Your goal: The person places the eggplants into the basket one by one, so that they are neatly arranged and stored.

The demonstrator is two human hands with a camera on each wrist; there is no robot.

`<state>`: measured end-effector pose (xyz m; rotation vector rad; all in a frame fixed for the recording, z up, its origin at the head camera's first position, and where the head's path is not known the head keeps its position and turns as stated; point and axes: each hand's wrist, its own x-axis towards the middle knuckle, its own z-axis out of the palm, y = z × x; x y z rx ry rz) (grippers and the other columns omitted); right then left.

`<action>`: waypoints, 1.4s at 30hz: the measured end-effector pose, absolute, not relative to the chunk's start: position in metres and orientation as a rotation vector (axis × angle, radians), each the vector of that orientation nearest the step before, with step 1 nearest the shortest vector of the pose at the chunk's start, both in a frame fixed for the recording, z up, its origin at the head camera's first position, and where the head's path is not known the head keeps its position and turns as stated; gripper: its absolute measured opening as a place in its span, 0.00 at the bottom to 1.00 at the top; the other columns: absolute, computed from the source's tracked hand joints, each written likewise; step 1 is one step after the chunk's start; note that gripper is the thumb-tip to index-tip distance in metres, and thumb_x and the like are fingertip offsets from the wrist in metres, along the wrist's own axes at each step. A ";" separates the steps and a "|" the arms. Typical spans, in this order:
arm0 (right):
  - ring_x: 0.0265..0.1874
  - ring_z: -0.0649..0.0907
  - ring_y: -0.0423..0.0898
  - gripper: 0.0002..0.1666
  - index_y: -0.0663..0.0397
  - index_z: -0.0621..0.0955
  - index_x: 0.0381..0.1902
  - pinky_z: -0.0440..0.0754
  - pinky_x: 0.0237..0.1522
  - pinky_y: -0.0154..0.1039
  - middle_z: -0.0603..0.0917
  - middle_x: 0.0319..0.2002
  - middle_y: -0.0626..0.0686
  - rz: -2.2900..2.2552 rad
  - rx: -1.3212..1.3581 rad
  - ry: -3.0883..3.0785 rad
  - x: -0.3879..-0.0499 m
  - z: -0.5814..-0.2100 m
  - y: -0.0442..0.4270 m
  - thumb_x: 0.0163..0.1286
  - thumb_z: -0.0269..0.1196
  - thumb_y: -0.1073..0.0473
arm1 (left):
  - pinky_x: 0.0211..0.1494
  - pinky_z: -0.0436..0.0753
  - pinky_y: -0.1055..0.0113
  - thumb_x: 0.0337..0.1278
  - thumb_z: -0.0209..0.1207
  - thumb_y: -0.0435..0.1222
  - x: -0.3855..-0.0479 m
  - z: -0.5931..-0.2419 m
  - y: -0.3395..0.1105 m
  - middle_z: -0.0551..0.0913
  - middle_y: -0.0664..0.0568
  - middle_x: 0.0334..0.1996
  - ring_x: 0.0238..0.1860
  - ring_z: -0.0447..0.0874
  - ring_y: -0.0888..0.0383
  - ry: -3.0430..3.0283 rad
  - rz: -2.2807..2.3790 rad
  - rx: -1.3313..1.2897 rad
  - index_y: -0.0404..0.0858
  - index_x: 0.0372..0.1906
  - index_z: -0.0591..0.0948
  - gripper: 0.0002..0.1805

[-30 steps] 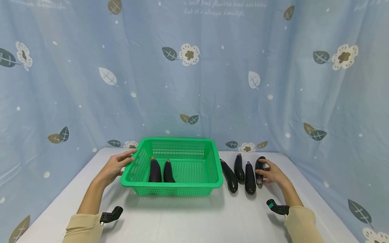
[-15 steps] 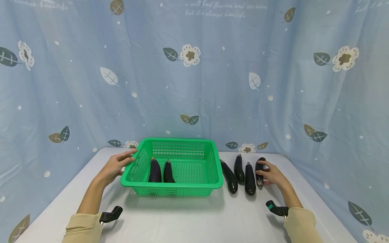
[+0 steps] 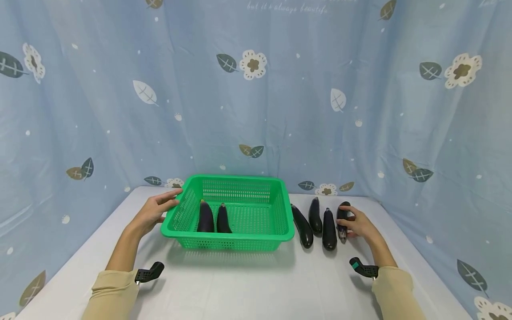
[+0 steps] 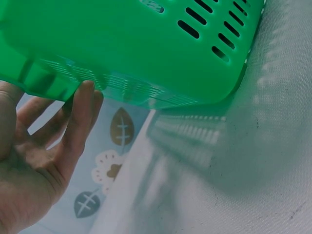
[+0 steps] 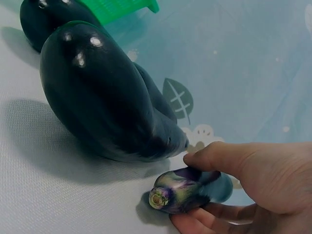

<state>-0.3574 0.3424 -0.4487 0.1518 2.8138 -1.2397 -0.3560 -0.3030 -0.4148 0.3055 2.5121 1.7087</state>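
Observation:
My left hand [image 3: 153, 210] rests its fingers against the left rim of a green plastic basket [image 3: 228, 245]. Seen from the left wrist, those fingers [image 4: 83, 109] are nearly straight and touch the basket's side below the rim. At the right of the table, my right hand [image 3: 360, 222] pinches a dark eggplant [image 3: 342, 218] between thumb and fingers. That eggplant's stem end [image 5: 163, 195] points toward the right wrist camera, and its far part is hidden behind the hand. Beside it lie a second eggplant [image 3: 329, 231], a third [image 3: 315, 216] and another [image 3: 302, 226] nearest the basket.
Inside the basket, on its left side, lie two eggplants, a thicker one [image 3: 206, 217] and a thinner one [image 3: 223, 219]. Everything stands on a white table [image 3: 256, 289]. A blue flowered curtain [image 3: 280, 111] hangs behind and along the sides.
The head view has tilted slightly, so the whole scene sits a little higher. Both hands keep their places, the left at the basket rim, the right around the eggplant.

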 end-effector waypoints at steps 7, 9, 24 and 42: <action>0.51 0.81 0.66 0.40 0.56 0.59 0.75 0.86 0.34 0.43 0.64 0.64 0.81 -1.235 0.165 2.801 -0.359 -0.450 0.345 0.70 0.61 0.53 | 0.53 0.79 0.54 0.68 0.55 0.53 -0.357 -0.413 -0.303 0.49 0.38 0.78 0.75 0.53 0.34 2.505 1.725 0.290 0.48 0.76 0.61 0.36; 0.51 0.80 0.66 0.40 0.56 0.59 0.75 0.86 0.35 0.43 0.63 0.64 0.81 -1.236 0.174 2.800 -0.359 -0.449 0.344 0.70 0.61 0.53 | 0.54 0.79 0.51 0.69 0.54 0.53 -0.357 -0.413 -0.302 0.49 0.38 0.78 0.75 0.53 0.34 2.509 1.720 0.296 0.47 0.76 0.60 0.36; 0.49 0.80 0.63 0.37 0.57 0.62 0.73 0.85 0.32 0.42 0.65 0.64 0.80 -1.243 0.173 2.822 -0.356 -0.448 0.343 0.70 0.60 0.55 | 0.52 0.78 0.53 0.69 0.55 0.52 -0.355 -0.414 -0.303 0.51 0.37 0.77 0.75 0.53 0.34 2.520 1.721 0.307 0.47 0.76 0.61 0.35; 0.44 0.80 0.56 0.37 0.57 0.63 0.73 0.84 0.30 0.42 0.68 0.63 0.79 -1.278 0.177 2.833 -0.353 -0.447 0.343 0.69 0.60 0.55 | 0.53 0.78 0.52 0.70 0.54 0.52 -0.356 -0.416 -0.301 0.48 0.36 0.78 0.75 0.50 0.33 2.520 1.718 0.310 0.47 0.76 0.61 0.35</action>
